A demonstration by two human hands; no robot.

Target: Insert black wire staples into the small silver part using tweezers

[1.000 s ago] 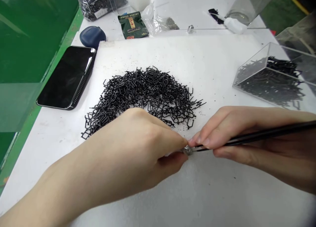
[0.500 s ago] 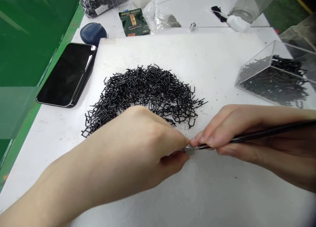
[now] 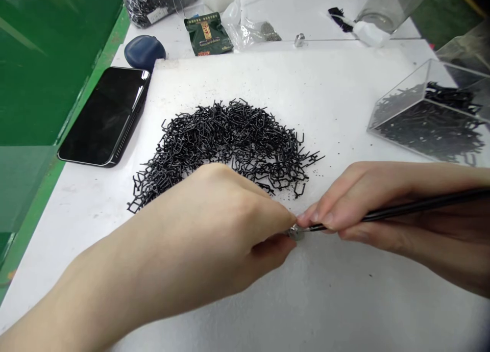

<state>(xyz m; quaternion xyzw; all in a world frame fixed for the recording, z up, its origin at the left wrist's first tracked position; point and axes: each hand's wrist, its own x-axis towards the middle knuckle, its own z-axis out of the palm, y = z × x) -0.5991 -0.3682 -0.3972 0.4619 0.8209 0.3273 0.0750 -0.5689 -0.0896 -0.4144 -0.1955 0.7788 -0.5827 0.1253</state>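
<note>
My left hand [image 3: 233,224] is closed, with thumb and forefinger pinching a small, round, silvery metal part [image 3: 296,232]. Much of that part is hidden by the fingertips. From the right, my right hand [image 3: 367,209] grips a pair of black tweezers [image 3: 417,205], whose light tip meets the metal part. The fingertips of both hands almost touch there. Beyond my left hand lies a curved heap of short, bent black wire-like pieces [image 3: 233,132], partly covered by the hand.
A clear box [image 3: 424,122] of similar black pieces stands at the right. A phone [image 3: 105,117] and a dark blue rounded object [image 3: 144,52] lie at the left. Toward the back are a green packet [image 3: 209,34], a small metal piece [image 3: 299,40] and a clear jar [image 3: 390,10].
The tweezers' prongs, slightly apart before, now look pressed together near the metal part. Both hands keep nearly the same place; the view has shifted a little.
</note>
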